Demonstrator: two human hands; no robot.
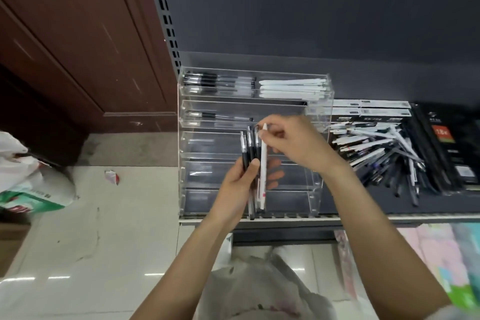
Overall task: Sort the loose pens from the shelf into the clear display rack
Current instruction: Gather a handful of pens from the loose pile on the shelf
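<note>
Left hand (237,184) hides the middle of the pen bundle (250,153); exact count hard to tell, approx 3 dark + 1 white pen (263,163). Left fingers wrap the bundle tight. Right hand (291,143) pinches the white pen's top end. Pens stand near-upright, long axis vertical, in front of the clear rack (315,189) on the shelf (389,212). Loose pile (381,153) lies right of the rack.

Legible text: "18" in white on an orange-red label of a black package (445,138), lying on the dark shelf (350,205) at far right. Printing on the long black-and-white boxes (371,108) and the green-and-white bag (31,197): blurred, unreadable.
</note>
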